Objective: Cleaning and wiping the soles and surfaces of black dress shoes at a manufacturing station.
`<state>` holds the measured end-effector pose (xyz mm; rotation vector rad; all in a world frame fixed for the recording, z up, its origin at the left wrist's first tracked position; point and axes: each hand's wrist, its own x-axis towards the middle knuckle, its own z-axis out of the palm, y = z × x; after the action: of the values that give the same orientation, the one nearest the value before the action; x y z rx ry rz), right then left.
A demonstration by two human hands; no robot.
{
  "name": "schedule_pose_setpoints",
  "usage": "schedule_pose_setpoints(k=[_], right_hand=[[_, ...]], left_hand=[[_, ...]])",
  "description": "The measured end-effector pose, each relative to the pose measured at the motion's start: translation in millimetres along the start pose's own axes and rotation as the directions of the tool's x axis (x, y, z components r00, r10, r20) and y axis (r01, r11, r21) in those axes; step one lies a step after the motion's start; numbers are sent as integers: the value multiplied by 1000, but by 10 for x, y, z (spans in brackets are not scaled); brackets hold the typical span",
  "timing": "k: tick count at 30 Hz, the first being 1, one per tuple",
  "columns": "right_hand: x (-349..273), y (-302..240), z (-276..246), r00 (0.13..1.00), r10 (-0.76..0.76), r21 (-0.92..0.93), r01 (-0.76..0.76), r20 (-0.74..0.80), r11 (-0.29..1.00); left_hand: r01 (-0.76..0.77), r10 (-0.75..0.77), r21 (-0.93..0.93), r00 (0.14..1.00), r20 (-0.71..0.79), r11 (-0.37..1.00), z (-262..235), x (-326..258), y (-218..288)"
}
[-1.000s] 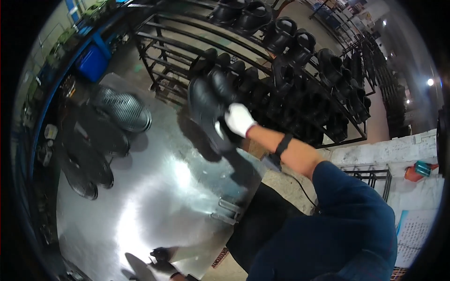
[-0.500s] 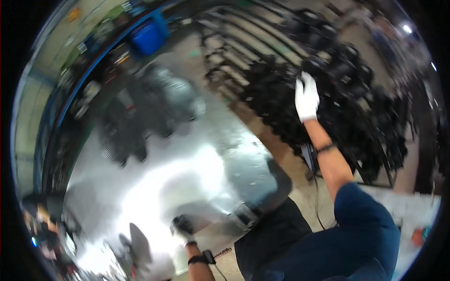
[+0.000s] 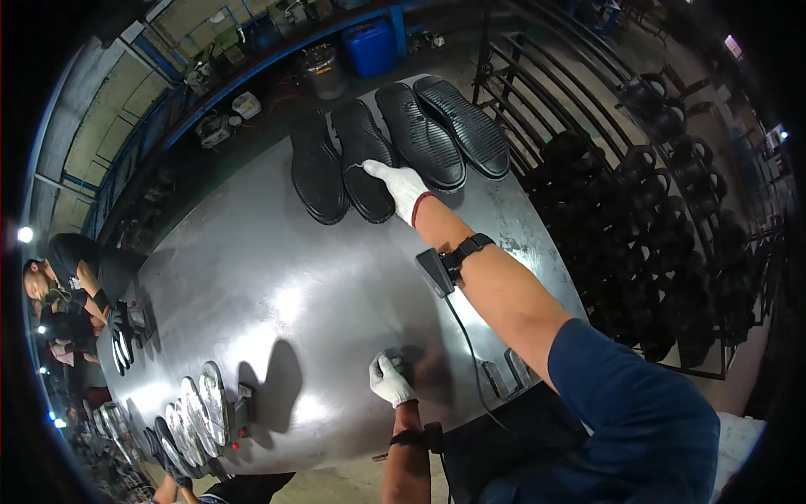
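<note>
Right hand (image 3: pixel 401 190) fingers laid flat, ungripped, on black sole (image 3: pixel 364 160); left hand (image 3: pixel 389 380) pressed on worktop (image 3: pixel 277 277); sole best pinched at edge.

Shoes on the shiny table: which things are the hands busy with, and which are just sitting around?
In use:
- right hand touching the second black shoe of four lying sole up
- left hand pressed on the metal table

Just sitting around:
- rack of black shoes
- blue barrel
- metal bucket
- row of shiny shoe moulds
- another person at the far end
</note>
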<state>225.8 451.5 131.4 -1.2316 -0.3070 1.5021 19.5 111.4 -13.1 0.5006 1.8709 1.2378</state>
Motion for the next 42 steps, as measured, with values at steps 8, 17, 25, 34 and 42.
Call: schedule_pose_setpoints(k=[8, 17, 25, 34, 42], right_hand=[[-1400, 90, -1297, 971, -16, -329, 97, 240, 939], [-3272, 155, -2814, 938, 262, -612, -73, 225, 788], [-4165, 806, -3165, 964, 162, -631, 9, 213, 775], [-3726, 378, -2051, 866, -346, -924, 381, 361, -10], [-5072, 547, -3827, 438, -372, -463, 886, 818, 27]], left_hand=[[-185, 158, 53, 933, 322, 981, 653, -82, 400], [588, -298, -294, 704, 645, 753, 1663, 26, 44], [-807, 304, 318, 506, 807, 498, 1246, -418, -222], [517, -160, -213, 584, 796, 829, 1318, -1320, 342], [-639, 624, -259, 446, 642, 724, 413, -2529, 664]])
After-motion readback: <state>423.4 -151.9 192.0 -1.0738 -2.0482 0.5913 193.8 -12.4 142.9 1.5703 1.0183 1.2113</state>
